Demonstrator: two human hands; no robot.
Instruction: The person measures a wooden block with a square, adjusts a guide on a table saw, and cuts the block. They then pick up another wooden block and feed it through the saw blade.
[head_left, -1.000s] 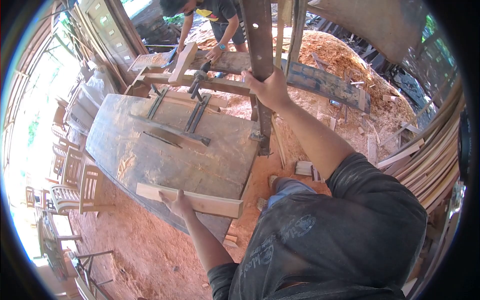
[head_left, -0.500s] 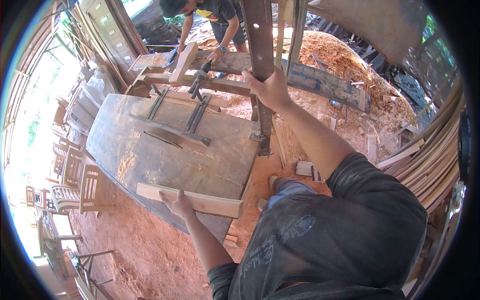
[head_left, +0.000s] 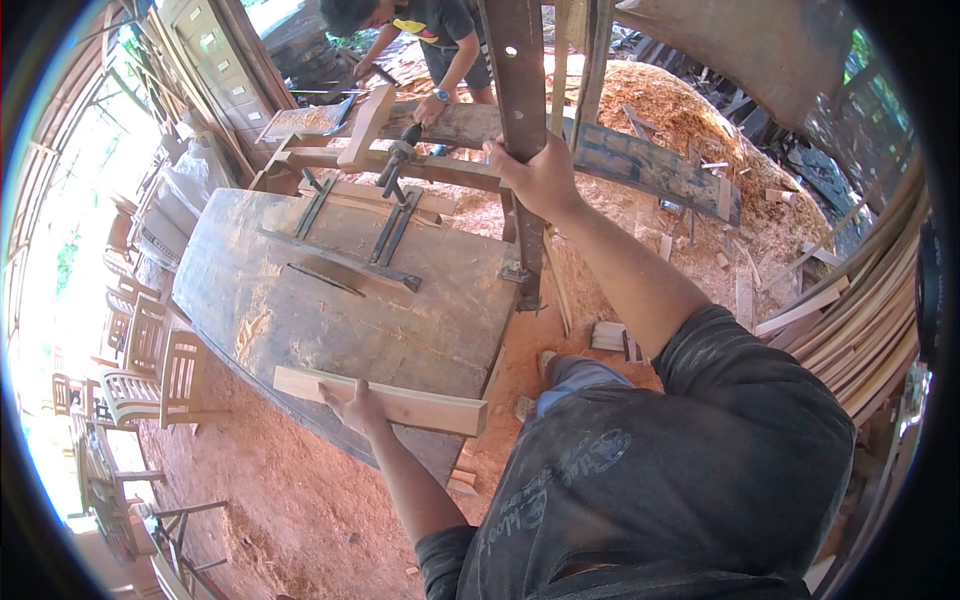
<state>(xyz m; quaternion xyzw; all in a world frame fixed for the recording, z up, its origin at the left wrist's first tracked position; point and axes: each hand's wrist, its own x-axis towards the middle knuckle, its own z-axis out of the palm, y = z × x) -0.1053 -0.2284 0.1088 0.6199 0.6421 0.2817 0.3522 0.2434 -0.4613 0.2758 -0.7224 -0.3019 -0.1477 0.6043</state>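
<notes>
My left hand (head_left: 358, 410) is at the long edge of a pale wooden board (head_left: 430, 408), its fingers over the wood. This board lies on the near part of a large, worn metal-topped table (head_left: 400, 330) dusted with shavings. Higher up, my right hand (head_left: 540, 180) is wrapped round a rusty upright metal post (head_left: 515, 80) with holes in it. A dark metal guide frame (head_left: 340, 258) is fixed on the tabletop, beyond a narrow slot (head_left: 325, 279) with a dark strip in it.
Across the table a co-worker (head_left: 440, 30) bends over a wooden beam (head_left: 465, 122), a dark tool in one hand. Wooden chairs (head_left: 180, 375) stand at left. Sawdust (head_left: 260, 500) covers the floor, and long wood strips (head_left: 870, 330) are stacked at right.
The co-worker's hand at the far side has lifted and now shows a dark tool. The co-worker's head has shifted slightly. Both my hands and the board look unmoved.
</notes>
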